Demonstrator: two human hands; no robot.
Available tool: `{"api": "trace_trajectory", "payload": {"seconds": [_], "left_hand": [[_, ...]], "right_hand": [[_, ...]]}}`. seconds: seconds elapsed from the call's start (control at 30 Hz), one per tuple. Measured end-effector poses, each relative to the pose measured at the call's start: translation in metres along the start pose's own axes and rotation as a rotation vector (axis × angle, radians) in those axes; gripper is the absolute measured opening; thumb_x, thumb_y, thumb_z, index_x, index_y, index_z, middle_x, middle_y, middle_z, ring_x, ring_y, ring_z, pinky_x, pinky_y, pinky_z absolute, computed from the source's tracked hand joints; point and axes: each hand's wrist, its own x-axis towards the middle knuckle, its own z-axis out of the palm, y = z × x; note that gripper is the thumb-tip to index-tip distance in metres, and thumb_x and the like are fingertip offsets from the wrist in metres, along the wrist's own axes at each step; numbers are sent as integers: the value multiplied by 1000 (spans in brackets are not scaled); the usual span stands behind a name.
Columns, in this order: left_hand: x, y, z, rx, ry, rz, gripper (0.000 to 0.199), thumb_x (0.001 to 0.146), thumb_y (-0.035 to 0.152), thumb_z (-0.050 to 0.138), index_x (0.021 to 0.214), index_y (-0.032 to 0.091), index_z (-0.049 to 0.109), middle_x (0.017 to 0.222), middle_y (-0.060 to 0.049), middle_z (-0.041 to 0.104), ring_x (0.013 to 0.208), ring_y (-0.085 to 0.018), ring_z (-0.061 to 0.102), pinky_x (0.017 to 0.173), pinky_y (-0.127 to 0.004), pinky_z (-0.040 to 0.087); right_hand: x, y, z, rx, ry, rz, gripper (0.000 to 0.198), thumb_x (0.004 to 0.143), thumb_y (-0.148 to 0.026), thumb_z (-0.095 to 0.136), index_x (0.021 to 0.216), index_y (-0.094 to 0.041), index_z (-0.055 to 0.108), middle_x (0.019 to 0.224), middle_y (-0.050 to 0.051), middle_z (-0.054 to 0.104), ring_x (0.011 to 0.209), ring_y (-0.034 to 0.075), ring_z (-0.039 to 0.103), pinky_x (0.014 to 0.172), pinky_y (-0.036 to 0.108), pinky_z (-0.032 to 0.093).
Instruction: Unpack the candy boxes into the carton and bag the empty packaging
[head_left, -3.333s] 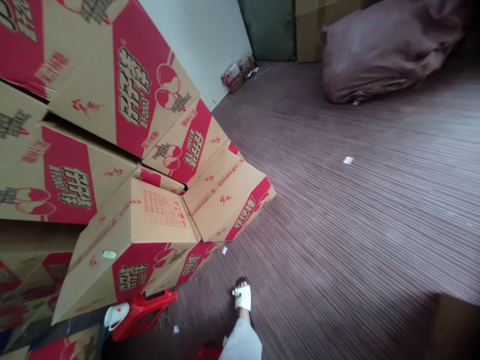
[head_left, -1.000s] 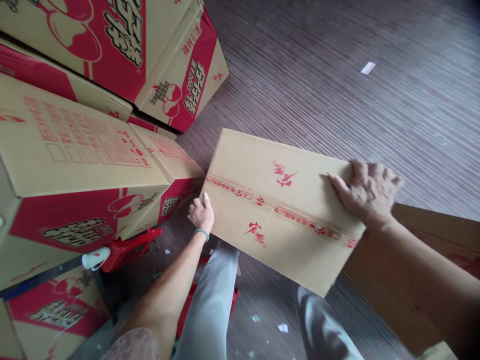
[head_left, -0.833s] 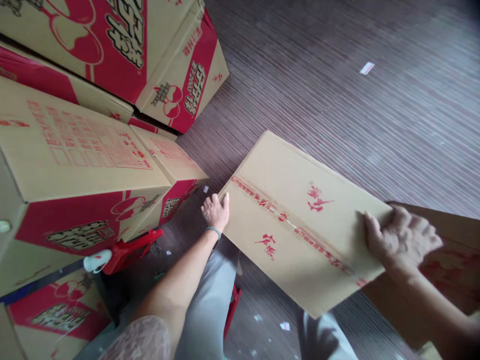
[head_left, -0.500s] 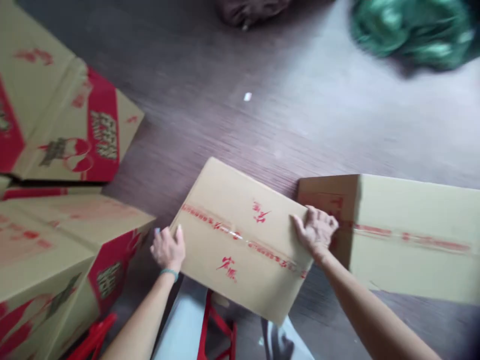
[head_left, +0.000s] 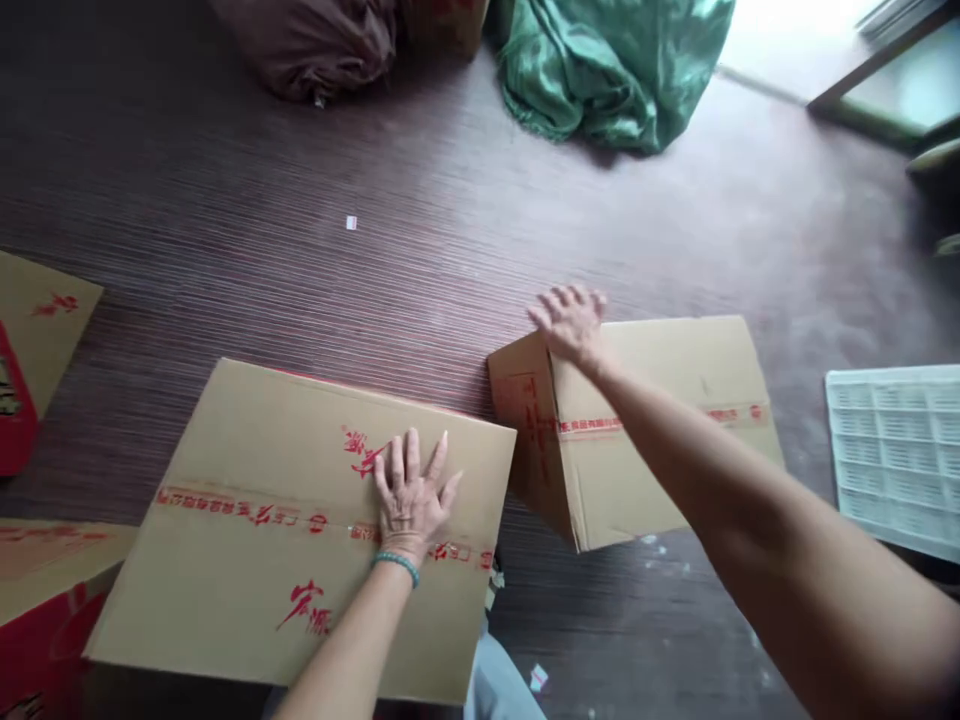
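A taped cardboard box (head_left: 247,440) with red printing lies in front of me, its top facing up. My left hand (head_left: 411,495), with a teal bead bracelet at the wrist, rests flat on the right part of that top, fingers spread. To the right stands a second taped cardboard box (head_left: 660,370). My right hand (head_left: 571,318) is at the far left corner of this second box, fingers stretched out and not wrapped round anything. Whether its palm presses on the cardboard I cannot tell.
More red-printed cartons (head_left: 45,330) stand at the left edge. A dark bundled sack (head_left: 315,50) and a green sack (head_left: 607,70) sit at the back. At the right is a white plastic crate (head_left: 896,450). Paper scraps (head_left: 351,223) dot the striped floor.
Both hands were on the sides of the first box. That box now lies further left, my left hand has moved onto its top, and my right hand has gone over to the second box.
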Motion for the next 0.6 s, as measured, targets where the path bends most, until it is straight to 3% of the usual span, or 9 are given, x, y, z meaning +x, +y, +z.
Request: {"api": "trace_trajectory", "payload": {"seconds": [0.03,0.07,0.17,0.3,0.6], "left_hand": [[0,-2,2,7,-10,-9,63,91,49,58,151,39,41,165,-11,27,152,-37,20,121,-65,12],[0,-5,2,18,-20,-8,64,90,49,58,151,40,42,165,-10,26,152,-37,19,122,-65,12],[-1,-8,-2,86,-56,-11,63,89,49,59,149,39,45,165,-10,26,152,-38,18,122,-65,13],[1,-2,-7,154,-93,-28,61,89,49,58,147,34,49,165,-13,25,153,-38,17,122,-64,13],[-1,-2,-12,137,-153,-34,64,92,53,52,153,34,40,167,-13,19,154,-37,13,122,-62,10]], "right_hand": [[12,22,5,8,-69,36,42,101,-46,37,122,-23,65,102,11,69,104,29,51,97,51,26],[18,40,12,23,-46,75,43,101,-44,35,117,-22,67,99,11,69,101,28,51,96,50,27],[4,63,37,82,130,76,54,103,-48,26,94,-17,69,95,13,69,96,26,51,94,45,29],[-48,43,47,118,191,-52,57,102,-52,25,80,-18,65,86,12,67,90,25,49,93,42,29],[-209,7,64,91,2,-333,43,101,-44,34,80,-21,63,83,7,63,91,23,49,105,38,28]]}}
